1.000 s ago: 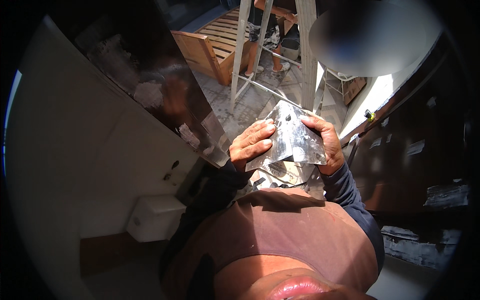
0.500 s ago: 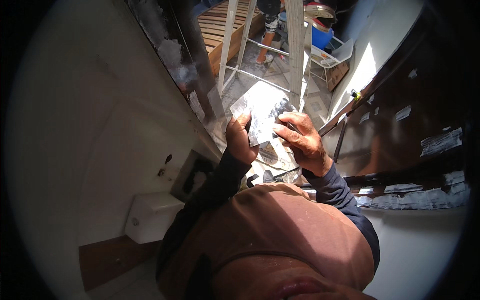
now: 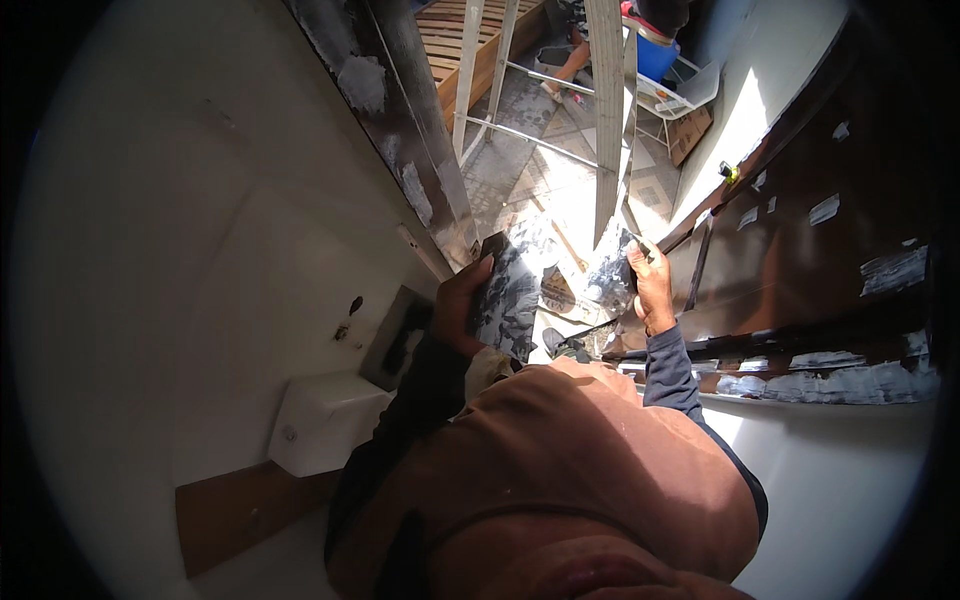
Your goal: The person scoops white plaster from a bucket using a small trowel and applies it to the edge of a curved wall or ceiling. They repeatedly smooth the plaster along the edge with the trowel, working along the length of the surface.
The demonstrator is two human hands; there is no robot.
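Observation:
In front of my chest my left hand (image 3: 463, 305) is closed on the edge of a dark flat plate (image 3: 507, 305) streaked with grey-white paste. The thumb lies on its face. A hand's width to the right, my right hand (image 3: 652, 290) pinches a smaller flat spreader (image 3: 608, 274), also smeared with pale paste. The two pieces are apart. Strong sunlight washes out part of the spreader and the floor behind it. A dark brown door (image 3: 790, 250) with white filler patches stands to the right of my right hand.
Beyond my hands stands a stepladder (image 3: 606, 120). A dark, patched door frame (image 3: 400, 120) is at the left, beside a pale wall with a white box (image 3: 325, 420). Farther off are a wooden slatted piece (image 3: 465, 45), a blue container (image 3: 655, 60) and another person's leg (image 3: 570, 65).
My hands have moved apart, the right one rightward with the spreader. The plate in my left hand has tilted out of the glare and shows its dark, streaked face. The view has shifted slightly.

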